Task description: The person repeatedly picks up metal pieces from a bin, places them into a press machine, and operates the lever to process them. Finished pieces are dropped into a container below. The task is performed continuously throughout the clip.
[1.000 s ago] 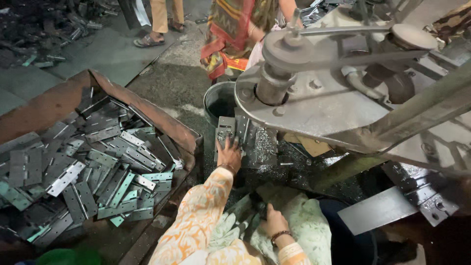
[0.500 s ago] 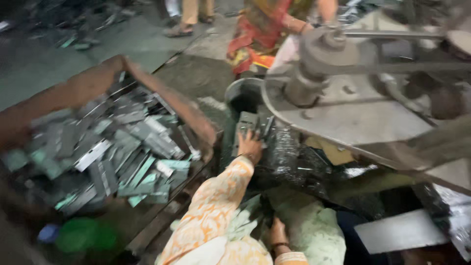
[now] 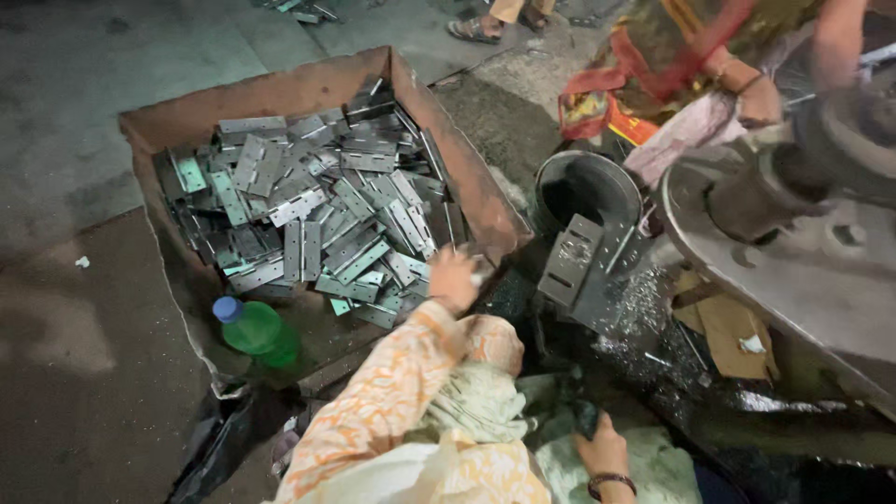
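Note:
My left hand (image 3: pixel 455 278), in an orange patterned sleeve, reaches over the near right corner of a rusty brown crate (image 3: pixel 280 93). The crate is heaped with several flat grey metal hinge plates (image 3: pixel 317 215). The hand is blurred and touches the plates at the crate's edge; whether it grips one is unclear. My right hand (image 3: pixel 602 450), wearing a bangle, rests low on pale green cloth over my lap, its fingers hidden in a dark fold. A bent perforated metal plate (image 3: pixel 571 261) stands just right of the left hand.
A green bottle with a blue cap (image 3: pixel 257 331) lies by the crate's near side. A dark round bucket (image 3: pixel 583 182) stands beside a large grey machine (image 3: pixel 803 271). Metal shavings (image 3: pixel 644 299) and cardboard (image 3: pixel 723 327) lie beneath it. Another person in red-orange clothing (image 3: pixel 691 65) works behind the machine.
My left hand left the perforated plate by the bucket and swung left to the crate of hinge plates. The view panned left and down. My right hand stayed on my lap.

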